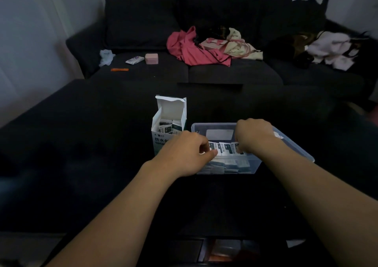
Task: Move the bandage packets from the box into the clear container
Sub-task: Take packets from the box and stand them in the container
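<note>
A white cardboard box (163, 123) stands upright with its lid flap open, and several bandage packets show inside it. Right beside it sits the clear container (296, 146), with packets lying on its bottom. Over the container's front half, a row of white-and-dark bandage packets (225, 149) is held between both hands. My left hand (184, 154) pinches the row's left end with thumb and curled fingers. My right hand (253, 135) grips the right end from above, fingers curled down and hiding that end.
Everything rests on a dark surface in front of a dark sofa (143, 21). On the sofa lie a pink garment (190, 49), cream clothes (239, 43), a pink block (151, 58), a small packet (134, 60) and an orange pen (119, 69).
</note>
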A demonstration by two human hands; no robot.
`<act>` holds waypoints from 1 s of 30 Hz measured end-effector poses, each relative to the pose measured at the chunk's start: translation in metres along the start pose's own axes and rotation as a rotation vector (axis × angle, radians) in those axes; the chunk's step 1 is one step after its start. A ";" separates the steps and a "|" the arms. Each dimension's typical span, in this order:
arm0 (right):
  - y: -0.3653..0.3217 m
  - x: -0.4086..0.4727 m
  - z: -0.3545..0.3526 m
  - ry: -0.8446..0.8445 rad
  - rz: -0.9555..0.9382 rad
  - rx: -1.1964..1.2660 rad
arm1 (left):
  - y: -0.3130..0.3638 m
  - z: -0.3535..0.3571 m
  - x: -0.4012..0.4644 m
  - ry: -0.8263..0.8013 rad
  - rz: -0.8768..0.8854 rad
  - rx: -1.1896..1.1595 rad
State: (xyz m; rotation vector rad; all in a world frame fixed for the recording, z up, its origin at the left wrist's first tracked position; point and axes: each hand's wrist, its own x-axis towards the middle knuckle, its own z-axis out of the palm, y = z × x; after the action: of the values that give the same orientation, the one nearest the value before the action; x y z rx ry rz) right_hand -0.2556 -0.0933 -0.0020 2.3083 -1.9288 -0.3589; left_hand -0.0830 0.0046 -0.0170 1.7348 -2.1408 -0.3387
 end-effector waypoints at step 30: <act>-0.083 -0.009 -0.043 0.258 -0.501 0.498 | -0.047 -0.049 -0.013 0.323 -0.464 -0.167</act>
State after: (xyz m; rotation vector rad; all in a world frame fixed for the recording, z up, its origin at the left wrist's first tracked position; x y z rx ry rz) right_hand -0.1667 -0.0716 0.0210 2.9566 -1.4160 0.4201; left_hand -0.0180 0.0094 0.0069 2.0146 -1.4371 -0.3179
